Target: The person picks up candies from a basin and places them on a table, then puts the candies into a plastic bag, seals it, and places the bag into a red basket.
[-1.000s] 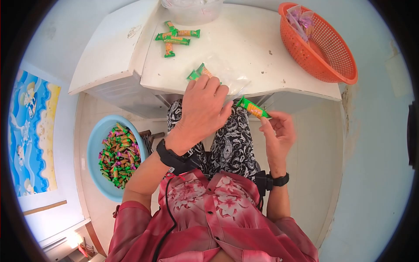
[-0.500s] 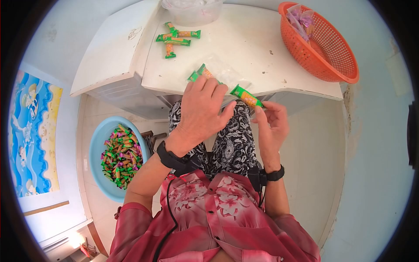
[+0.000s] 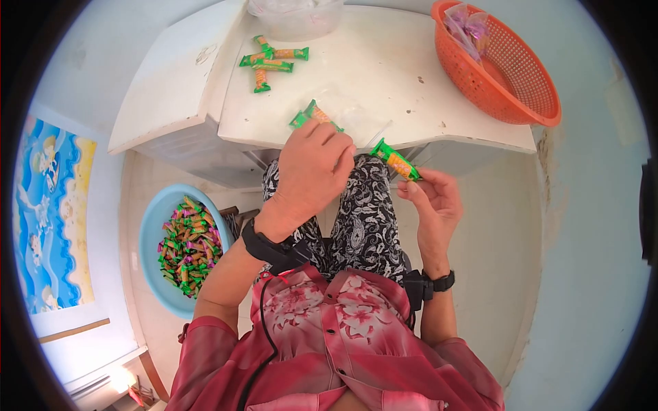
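My right hand point(image 3: 433, 203) pinches a green and orange candy stick point(image 3: 395, 159) just below the front edge of the white table point(image 3: 384, 75). My left hand point(image 3: 308, 175) grips the near edge of a clear plastic bag point(image 3: 349, 113) lying on the table; green and orange candy sticks point(image 3: 310, 115) show inside the bag beyond my fingers. Several more candy sticks point(image 3: 269, 60) lie loose further back on the table.
An orange basket point(image 3: 504, 65) with purple-wrapped packs stands at the table's right. A clear plastic container point(image 3: 295, 15) sits at the far edge. On the floor to my left, a blue basin point(image 3: 152, 236) holds many candy sticks.
My right hand brought the candy stick up toward the bag's mouth, then drew it slightly back down and to the right. My left hand stayed on the bag.
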Demonstrator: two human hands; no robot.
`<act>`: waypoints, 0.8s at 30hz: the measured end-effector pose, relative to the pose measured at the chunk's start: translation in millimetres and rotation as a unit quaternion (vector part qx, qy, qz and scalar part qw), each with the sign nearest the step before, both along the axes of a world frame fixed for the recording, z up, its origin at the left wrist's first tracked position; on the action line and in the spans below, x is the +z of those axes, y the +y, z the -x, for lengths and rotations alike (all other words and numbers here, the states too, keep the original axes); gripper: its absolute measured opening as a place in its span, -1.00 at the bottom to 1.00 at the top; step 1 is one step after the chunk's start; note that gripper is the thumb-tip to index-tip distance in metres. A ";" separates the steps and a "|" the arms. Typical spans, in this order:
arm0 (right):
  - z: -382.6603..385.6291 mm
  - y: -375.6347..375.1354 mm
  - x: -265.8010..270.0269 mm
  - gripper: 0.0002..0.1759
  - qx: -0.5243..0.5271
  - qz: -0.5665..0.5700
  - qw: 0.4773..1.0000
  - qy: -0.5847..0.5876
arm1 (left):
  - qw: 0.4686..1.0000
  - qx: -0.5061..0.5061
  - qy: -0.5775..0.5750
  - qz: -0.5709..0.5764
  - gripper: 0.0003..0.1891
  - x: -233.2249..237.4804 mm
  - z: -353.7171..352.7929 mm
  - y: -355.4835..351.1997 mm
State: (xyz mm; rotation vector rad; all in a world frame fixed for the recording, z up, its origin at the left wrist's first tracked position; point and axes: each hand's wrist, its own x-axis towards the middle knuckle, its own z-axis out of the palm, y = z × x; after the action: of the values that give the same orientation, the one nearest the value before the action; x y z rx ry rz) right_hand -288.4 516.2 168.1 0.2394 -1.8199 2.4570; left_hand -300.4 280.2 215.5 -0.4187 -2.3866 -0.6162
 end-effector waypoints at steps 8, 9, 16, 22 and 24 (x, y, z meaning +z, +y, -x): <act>3.6 -13.7 7.6 -0.67 0.012 -0.007 1.000 0.017 | 0.996 0.003 0.039 0.079 -0.85 10.8 -4.4 4.2; 4.8 -16.0 8.1 -0.67 0.016 -0.016 0.999 0.028 | 0.995 0.002 0.044 0.089 -0.84 9.7 -4.5 4.4; 20.7 -37.0 15.2 -0.67 -0.036 -0.152 0.984 0.088 | 0.992 -0.042 0.088 0.078 -0.75 3.2 -3.5 6.1; 39.4 -61.3 5.2 -0.67 -0.051 -0.195 0.976 0.085 | 0.990 -0.054 0.108 0.076 -0.72 -0.7 -2.6 5.3; 44.1 -64.7 0.1 -0.66 -0.052 -0.203 0.974 0.084 | 0.988 -0.062 0.113 0.084 -0.72 -3.7 -1.2 4.7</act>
State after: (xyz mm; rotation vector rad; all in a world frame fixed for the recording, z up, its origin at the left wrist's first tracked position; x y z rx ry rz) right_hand -332.5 451.5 168.1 0.3519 -2.1761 1.9123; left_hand -299.2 284.9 211.8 -0.6781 -2.2128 -0.3993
